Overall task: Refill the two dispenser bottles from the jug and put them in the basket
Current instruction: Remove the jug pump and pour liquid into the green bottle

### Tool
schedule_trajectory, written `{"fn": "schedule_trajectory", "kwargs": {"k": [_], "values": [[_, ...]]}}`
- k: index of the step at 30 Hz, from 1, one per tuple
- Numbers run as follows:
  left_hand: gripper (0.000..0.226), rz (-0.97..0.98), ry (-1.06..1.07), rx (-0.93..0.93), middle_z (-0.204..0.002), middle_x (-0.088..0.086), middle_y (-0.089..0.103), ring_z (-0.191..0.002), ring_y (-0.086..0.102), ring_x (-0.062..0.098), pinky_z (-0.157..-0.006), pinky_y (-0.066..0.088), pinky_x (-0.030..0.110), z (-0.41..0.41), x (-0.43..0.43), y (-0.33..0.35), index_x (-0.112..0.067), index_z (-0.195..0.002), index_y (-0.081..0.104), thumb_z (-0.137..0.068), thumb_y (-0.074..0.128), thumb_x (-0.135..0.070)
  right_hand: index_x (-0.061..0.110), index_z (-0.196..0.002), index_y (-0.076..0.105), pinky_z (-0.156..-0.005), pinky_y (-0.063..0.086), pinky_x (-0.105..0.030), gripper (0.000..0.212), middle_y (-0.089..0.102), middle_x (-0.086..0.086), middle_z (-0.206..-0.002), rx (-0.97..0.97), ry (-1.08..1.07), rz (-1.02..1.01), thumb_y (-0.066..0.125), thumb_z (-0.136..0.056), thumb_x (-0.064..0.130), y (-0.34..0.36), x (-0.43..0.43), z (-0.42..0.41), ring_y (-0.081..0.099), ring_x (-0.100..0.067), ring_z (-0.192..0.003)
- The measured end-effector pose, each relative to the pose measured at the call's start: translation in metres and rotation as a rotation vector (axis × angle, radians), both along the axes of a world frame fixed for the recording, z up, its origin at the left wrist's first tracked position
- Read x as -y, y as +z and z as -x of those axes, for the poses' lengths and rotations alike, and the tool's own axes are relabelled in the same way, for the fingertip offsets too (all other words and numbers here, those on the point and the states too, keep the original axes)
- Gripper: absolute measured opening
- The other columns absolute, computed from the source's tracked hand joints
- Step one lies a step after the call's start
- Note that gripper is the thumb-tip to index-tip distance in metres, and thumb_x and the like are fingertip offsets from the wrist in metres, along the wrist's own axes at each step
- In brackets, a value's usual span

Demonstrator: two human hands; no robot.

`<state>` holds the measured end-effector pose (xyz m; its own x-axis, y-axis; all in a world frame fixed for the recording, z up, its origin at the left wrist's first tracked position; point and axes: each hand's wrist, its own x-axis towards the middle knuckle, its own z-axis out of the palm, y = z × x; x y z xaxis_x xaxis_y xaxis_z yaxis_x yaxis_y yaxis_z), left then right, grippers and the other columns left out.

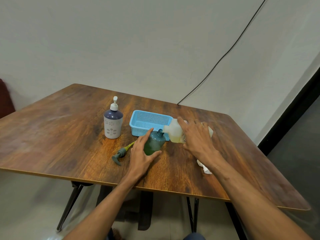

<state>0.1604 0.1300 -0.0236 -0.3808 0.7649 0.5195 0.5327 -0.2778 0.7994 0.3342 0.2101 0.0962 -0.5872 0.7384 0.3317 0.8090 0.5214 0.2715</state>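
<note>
Two hands are working at the wooden bench (69, 129). Left hand (142, 153) is wrapping around the green dispenser bottle (155, 142), which is standing upright and uncapped just in front of the blue basket (149, 122). Right hand (197, 137) is gripping the pale jug (174, 131), tipped over with its mouth at the bottle's neck, yellowish liquid pooling inside. Green pump head (121, 153) is lying on the bench left of the bottle. Second dispenser bottle (113, 122), purple and white with pump fitted, is standing left of the basket. White crumpled item (204, 168) is showing under the right forearm.
</note>
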Motion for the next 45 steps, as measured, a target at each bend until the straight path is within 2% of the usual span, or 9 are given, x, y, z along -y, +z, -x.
{"fn": "schedule_trajectory", "kwargs": {"k": [4, 16, 28, 35, 45], "values": [[0.092, 0.001, -0.003, -0.003, -0.134, -0.023, 0.042, -0.126, 0.041, -0.004, -0.109, 0.039, 0.028, -0.0008, -0.0003, 0.0002, -0.039, -0.149, 0.032, -0.073, 0.083, -0.033, 0.024, -0.153, 0.028, -0.102, 0.04, -0.055, 0.092, 0.051, -0.013, -0.141, -0.001, 0.0, -0.009, 0.08, -0.077, 0.026, 0.0, -0.0003, -0.0006, 0.052, -0.037, -0.124], [0.092, 0.006, -0.001, -0.002, -0.135, -0.023, 0.042, -0.126, 0.042, -0.004, -0.109, 0.042, 0.033, -0.002, -0.0012, 0.0002, -0.04, -0.149, 0.031, -0.073, 0.083, -0.034, 0.025, -0.154, 0.027, -0.101, 0.039, -0.054, 0.093, 0.049, -0.012, -0.143, 0.005, 0.0, -0.012, 0.08, -0.077, 0.026, -0.0007, -0.0018, -0.0016, 0.052, -0.036, -0.124], [0.092, 0.007, 0.002, -0.001, -0.138, -0.016, 0.045, -0.128, 0.043, 0.0, -0.109, 0.042, 0.038, -0.0021, -0.0019, 0.0, -0.039, -0.149, 0.031, -0.073, 0.083, -0.033, 0.025, -0.154, 0.027, -0.101, 0.039, -0.055, 0.096, 0.048, -0.012, -0.144, 0.004, 0.001, -0.006, 0.082, -0.076, 0.028, -0.0007, -0.0024, -0.002, 0.051, -0.037, -0.126], [0.092, 0.022, 0.006, -0.014, -0.137, -0.021, 0.041, -0.129, 0.041, 0.0, -0.11, 0.042, 0.039, -0.0007, -0.0018, -0.0004, -0.04, -0.149, 0.03, -0.074, 0.082, -0.034, 0.024, -0.155, 0.026, -0.105, 0.038, -0.057, 0.094, 0.046, -0.013, -0.147, 0.008, -0.001, 0.004, 0.081, -0.079, 0.029, 0.001, -0.0009, -0.0011, 0.049, -0.037, -0.13], [0.091, 0.008, 0.002, 0.001, -0.138, -0.017, 0.045, -0.129, 0.043, 0.001, -0.109, 0.042, 0.038, -0.0026, 0.0007, 0.0014, -0.038, -0.149, 0.032, -0.074, 0.083, -0.033, 0.025, -0.155, 0.024, -0.106, 0.037, -0.055, 0.093, 0.046, -0.012, -0.146, 0.015, -0.008, 0.002, 0.079, -0.08, 0.027, 0.003, 0.0025, -0.0018, 0.049, -0.036, -0.13]]}}
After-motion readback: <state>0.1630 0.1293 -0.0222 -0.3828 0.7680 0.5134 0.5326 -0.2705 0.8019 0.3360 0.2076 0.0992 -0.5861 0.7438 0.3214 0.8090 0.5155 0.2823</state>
